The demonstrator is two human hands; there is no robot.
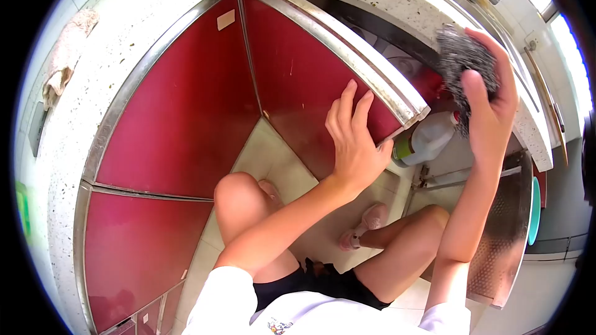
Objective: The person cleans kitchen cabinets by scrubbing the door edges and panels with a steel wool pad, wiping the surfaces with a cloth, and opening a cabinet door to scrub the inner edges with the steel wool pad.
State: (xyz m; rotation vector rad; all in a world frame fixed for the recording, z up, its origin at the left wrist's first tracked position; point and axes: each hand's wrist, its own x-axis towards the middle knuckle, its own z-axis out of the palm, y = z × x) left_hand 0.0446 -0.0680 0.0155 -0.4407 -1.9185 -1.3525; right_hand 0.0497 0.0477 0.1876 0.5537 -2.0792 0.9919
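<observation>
Right hand [492, 119] grips a wire scourer [460, 59], left hand [355, 149] rests on a red door [292, 68] (near its corner)

2 o'clock: scouring pad [458, 56] blurred, partly covered by right fingers [506, 65] | 3 o'clock: jug [431, 136] partly behind cabinet door [292, 56] | 6 o'clock: shirt print [279, 326] illegible | 9 o'clock: green item [23, 211] indistinct

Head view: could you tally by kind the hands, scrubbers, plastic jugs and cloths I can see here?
Hands: 2, the left hand and the right hand
Scrubbers: 1, the grey scrubber in the right hand's grip
Jugs: 1, the plastic jug
Cloths: 1, the cloth at far left
Total: 5
</observation>
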